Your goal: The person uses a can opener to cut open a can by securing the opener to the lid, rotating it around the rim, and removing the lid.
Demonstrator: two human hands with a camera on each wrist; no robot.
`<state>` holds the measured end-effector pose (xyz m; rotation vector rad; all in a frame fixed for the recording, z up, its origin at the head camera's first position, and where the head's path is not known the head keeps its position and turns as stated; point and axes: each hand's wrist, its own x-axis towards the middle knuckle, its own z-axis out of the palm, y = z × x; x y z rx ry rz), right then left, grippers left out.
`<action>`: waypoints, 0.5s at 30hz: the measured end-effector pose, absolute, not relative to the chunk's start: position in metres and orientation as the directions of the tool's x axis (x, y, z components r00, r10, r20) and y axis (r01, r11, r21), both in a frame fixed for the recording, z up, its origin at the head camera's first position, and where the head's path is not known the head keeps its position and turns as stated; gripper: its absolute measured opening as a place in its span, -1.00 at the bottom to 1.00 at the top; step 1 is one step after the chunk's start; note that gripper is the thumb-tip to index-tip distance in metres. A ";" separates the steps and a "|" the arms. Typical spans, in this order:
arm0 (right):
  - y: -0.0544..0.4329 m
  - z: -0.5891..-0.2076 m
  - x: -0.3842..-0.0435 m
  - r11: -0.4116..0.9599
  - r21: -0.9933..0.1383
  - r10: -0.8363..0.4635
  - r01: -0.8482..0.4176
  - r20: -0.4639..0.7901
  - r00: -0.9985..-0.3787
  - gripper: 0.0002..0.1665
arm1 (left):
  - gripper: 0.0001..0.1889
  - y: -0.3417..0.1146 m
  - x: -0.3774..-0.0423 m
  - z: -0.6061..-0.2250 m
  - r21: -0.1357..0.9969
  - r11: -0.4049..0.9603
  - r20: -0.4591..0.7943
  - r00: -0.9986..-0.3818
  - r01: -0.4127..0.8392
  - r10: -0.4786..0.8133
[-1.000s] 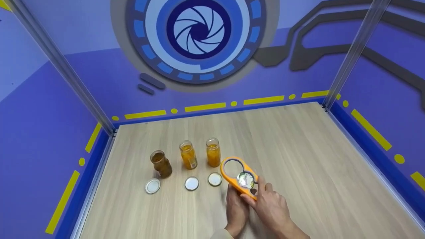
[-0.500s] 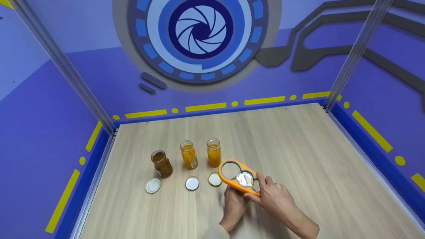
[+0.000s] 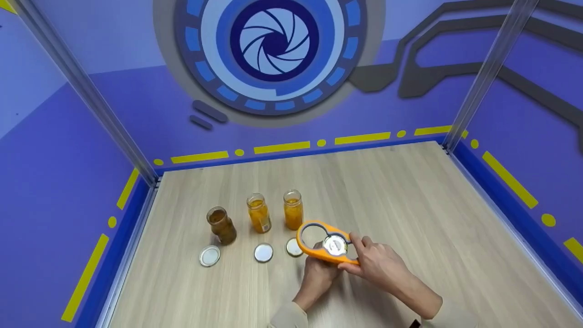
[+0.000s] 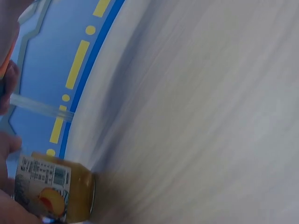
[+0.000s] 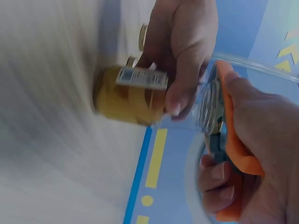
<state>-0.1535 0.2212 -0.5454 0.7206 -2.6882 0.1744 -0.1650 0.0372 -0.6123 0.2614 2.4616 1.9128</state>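
Observation:
My left hand (image 3: 317,275) grips a glass jar (image 4: 80,191) round its side; the jar holds yellow fruit pieces and carries a label with a peach and a barcode. In the right wrist view the jar's base is close over the table. My right hand (image 3: 381,265) holds an orange jar opener (image 3: 334,258) with grey-lined round holes. One hole of the opener surrounds the jar's shiny lid (image 3: 335,245). The opener's larger hole, towards the left, has nothing in it. In the head view the opener and left hand hide most of the jar.
Left of the hands stand a jar with brown contents (image 3: 223,229) and two lidless jars, a middle orange jar (image 3: 259,217) and a right orange jar (image 3: 293,212). Before them lie a left lid (image 3: 210,256), a middle lid (image 3: 263,252) and a right lid (image 3: 293,246), partly overlapped by the opener.
The opener has swung counterclockwise in the head view, its ring end shifting left and down. My right hand has moved slightly up and right; my left wrist has shifted left.

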 end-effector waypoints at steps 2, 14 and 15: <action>0.227 -0.544 -0.159 0.840 -0.030 -0.498 -0.542 0.357 -0.790 -0.08 | -0.38 0.033 -0.169 -0.612 0.972 0.209 0.062 -0.979 0.103 0.193; 0.250 -0.549 -0.200 0.663 0.017 -0.697 -0.748 0.377 -0.609 -0.09 | -0.30 0.001 -0.204 -0.616 0.989 0.142 -0.106 -0.834 -0.033 0.542; 0.251 -0.550 -0.201 0.656 0.006 -0.701 -0.755 0.375 -0.606 -0.09 | -0.30 -0.002 -0.206 -0.616 0.989 0.145 -0.096 -0.822 -0.016 0.562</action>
